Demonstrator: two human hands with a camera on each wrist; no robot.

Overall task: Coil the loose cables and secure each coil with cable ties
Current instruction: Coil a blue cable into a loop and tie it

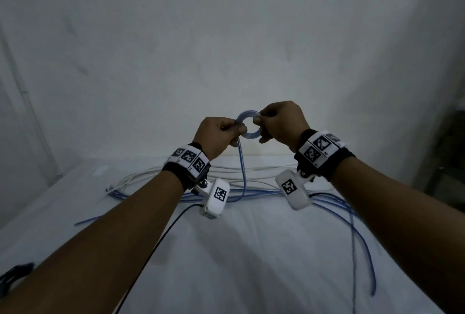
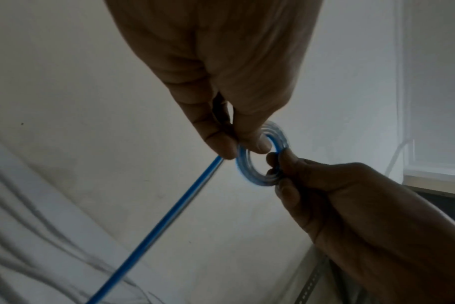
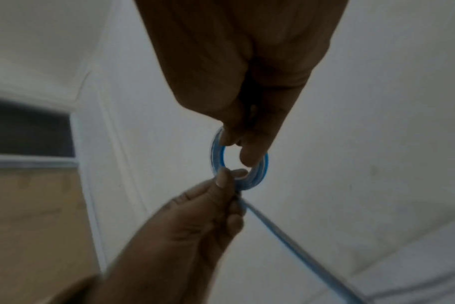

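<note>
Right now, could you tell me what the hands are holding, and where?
Both pinch the small blue cable coil: left hand at its left rim, right hand at its right.

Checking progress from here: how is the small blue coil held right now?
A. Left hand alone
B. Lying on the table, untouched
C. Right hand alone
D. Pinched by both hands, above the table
D: the left hand and right hand each pinch a side of the blue coil, its tail hanging down.
</note>
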